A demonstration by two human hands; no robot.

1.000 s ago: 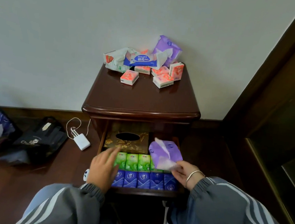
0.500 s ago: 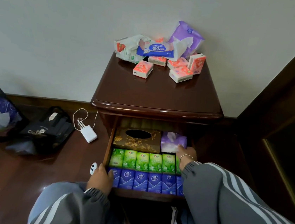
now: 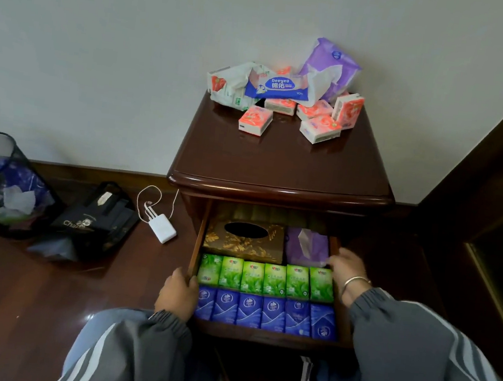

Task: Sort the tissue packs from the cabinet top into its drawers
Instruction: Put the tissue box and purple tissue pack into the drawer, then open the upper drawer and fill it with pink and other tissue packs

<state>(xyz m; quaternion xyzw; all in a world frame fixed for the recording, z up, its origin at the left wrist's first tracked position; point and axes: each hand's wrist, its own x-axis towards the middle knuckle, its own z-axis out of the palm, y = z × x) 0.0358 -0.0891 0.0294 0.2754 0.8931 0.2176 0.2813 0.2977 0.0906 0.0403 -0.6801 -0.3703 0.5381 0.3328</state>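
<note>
The left hand (image 3: 177,296) curls its grip over the open drawer's (image 3: 196,246) near left rim, steadying it. Inside, green packs (image 3: 265,278) and blue packs (image 3: 264,312) fill two tight rows. Far right in the drawer, a purple pack (image 3: 304,248) lies beside a gold tissue box (image 3: 244,241). The right hand (image 3: 346,271) rests fingers loosely spread at its edge, gripping nothing I can make out. On the cabinet surface (image 3: 278,162), orange packs (image 3: 287,116) remain unsorted. Risk: the loose tissue flap may snag as the drawer shuts.
</note>
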